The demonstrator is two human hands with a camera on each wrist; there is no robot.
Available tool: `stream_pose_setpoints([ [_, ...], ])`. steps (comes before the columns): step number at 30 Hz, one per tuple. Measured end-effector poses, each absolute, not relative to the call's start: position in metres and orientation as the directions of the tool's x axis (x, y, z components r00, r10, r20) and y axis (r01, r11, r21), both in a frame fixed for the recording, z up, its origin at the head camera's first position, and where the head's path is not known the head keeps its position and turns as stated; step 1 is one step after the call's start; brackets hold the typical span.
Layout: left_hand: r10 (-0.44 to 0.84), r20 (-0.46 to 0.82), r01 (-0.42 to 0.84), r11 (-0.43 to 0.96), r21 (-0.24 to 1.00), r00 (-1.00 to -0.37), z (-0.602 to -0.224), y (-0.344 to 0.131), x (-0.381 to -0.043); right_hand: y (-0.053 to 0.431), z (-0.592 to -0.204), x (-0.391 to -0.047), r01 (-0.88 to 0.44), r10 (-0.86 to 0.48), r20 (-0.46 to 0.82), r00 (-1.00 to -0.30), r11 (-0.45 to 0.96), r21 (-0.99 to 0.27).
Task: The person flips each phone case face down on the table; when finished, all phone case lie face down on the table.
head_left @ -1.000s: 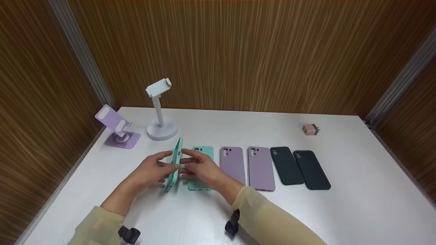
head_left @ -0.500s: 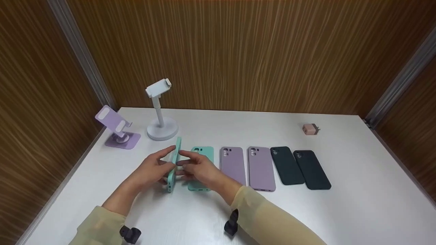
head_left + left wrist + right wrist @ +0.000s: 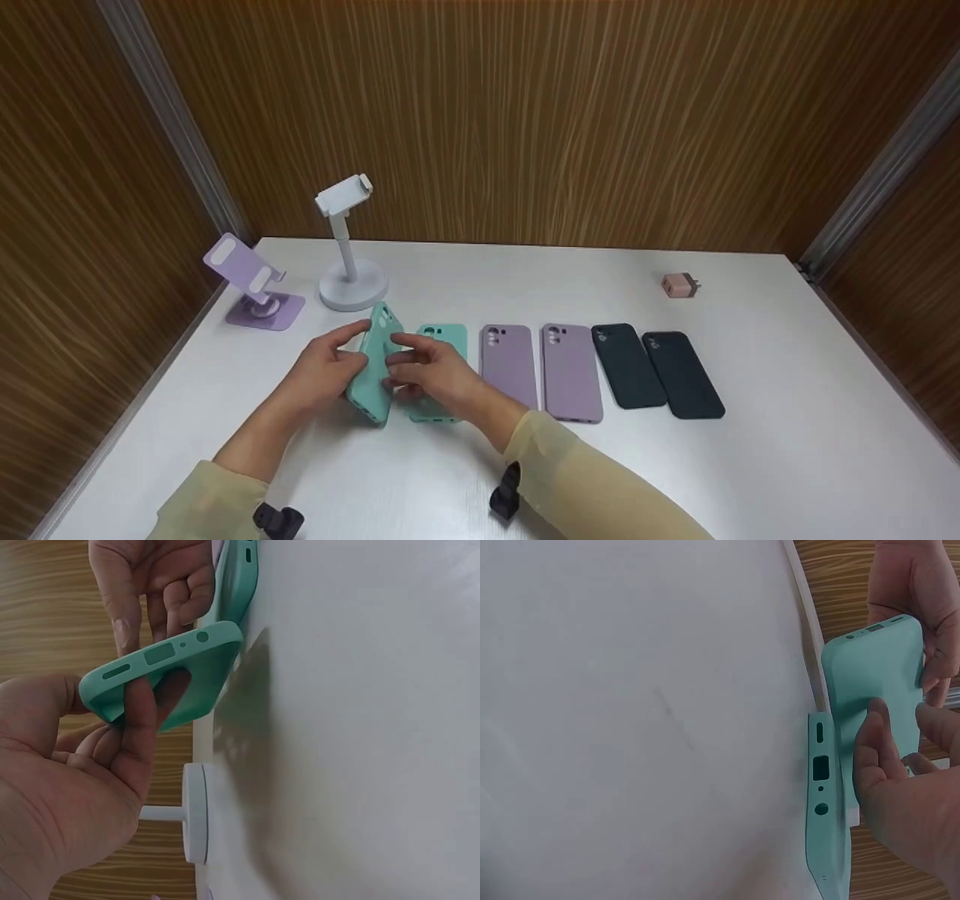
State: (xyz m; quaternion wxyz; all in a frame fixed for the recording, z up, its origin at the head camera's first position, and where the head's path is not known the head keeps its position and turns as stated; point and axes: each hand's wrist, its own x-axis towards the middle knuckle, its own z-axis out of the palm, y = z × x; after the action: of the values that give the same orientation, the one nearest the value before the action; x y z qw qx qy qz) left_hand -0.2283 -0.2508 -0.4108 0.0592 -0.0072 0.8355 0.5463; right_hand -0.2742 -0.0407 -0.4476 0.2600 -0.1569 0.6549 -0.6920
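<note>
A mint green phone case (image 3: 369, 379) is held tilted above the table, with its back and camera cutout facing right. My left hand (image 3: 319, 379) grips it by the left edge; in the left wrist view, some left fingers (image 3: 139, 716) reach into its hollow inner side. Against the back of the case, the fingers of my right hand (image 3: 442, 375) rest with light contact, as the right wrist view also shows. A second mint case (image 3: 829, 840) lies on the table beneath my right hand, partly hidden by it.
Right of the hands lie two purple phone cases (image 3: 572, 375) and two black ones (image 3: 682, 375) in a row. A white phone stand (image 3: 352, 285) and a purple stand (image 3: 266, 309) are at the back left. A pink charger plug (image 3: 679, 285) sits at the back right.
The held mint case has turned from nearly edge-on so its back now shows to the head camera. My left hand has shifted slightly left, while my right hand stays close against the case.
</note>
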Motion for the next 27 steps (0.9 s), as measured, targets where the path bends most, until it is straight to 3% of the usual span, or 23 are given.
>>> stream_pose_setpoints([
  [13, 0.019, -0.103, -0.095, 0.249, 0.964, -0.994, -0.399, -0.255, -0.221, -0.041, -0.447, -0.276, 0.074, -0.427, -0.124, -0.896, 0.131, -0.989],
  [27, 0.024, -0.08, -0.075, 0.161, 0.984, -0.996, -0.411, -0.261, -0.219, -0.04, -0.444, -0.276, 0.099, -0.379, -0.127, -0.917, 0.091, -0.991],
])
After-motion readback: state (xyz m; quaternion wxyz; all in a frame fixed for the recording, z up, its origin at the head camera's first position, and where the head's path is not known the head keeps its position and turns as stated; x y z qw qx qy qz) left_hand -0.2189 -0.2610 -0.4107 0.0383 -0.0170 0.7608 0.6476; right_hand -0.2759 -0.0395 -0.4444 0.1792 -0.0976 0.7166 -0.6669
